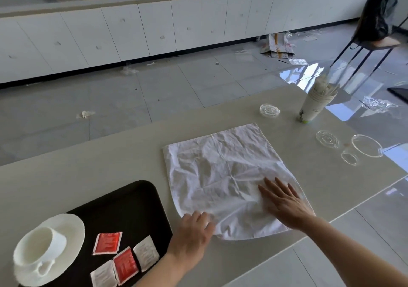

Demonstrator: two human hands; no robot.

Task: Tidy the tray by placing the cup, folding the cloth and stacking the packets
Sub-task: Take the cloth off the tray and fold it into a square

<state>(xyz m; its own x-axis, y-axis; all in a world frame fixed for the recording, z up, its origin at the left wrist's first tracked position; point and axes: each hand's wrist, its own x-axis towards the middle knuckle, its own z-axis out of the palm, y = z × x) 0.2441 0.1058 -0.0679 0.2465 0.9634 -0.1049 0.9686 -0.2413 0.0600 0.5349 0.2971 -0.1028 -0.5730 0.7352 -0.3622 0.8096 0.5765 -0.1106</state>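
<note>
A white cloth (220, 176) lies spread flat on the beige table, creased. My right hand (284, 202) rests palm down on its near right part, fingers spread. At the cloth's near left corner my left hand (192, 236) has its fingertips on the edge, whether pinching it I cannot tell. The black tray (128, 202) is at the near left. On it a white cup (44, 247) stands on a white saucer (72, 224). Two red packets (107, 242) (125, 268) and two white packets (146, 253) (103, 276) lie loose on the tray beside the saucer.
A paper cup (315, 105) holding sticks stands at the table's far right. Around it are clear plastic lids (269, 110) (327, 139) (367, 145). The table's near edge runs diagonally under my arms. A black chair (373, 32) stands on the littered floor beyond.
</note>
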